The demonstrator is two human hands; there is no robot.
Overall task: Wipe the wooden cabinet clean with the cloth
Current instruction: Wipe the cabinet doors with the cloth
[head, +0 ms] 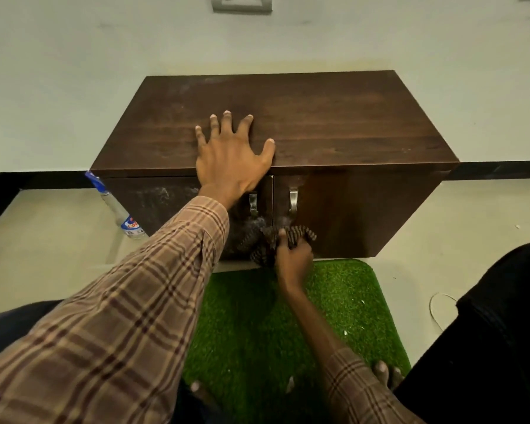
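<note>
Low dark-brown wooden cabinet (334,123) sits centre frame against the pale wall. Left hand (230,160) lies flat on its top near the front edge, fingers spread straight, bracing. Right hand (292,258) sits lower centre, fingers curled round a bunched dark patterned cloth (276,240), pressed to the door fronts just under the two metal handles (292,200). Progress looks roughly midway: right door reads glossy, left door (162,200) shows whitish smears, patch around the cloth is hazy, faint dust at the top's back edge. Clear spray bottle with blue nozzle (120,212) leans at the cabinet's left side. Green artificial-grass mat (288,316) lies below.
</note>
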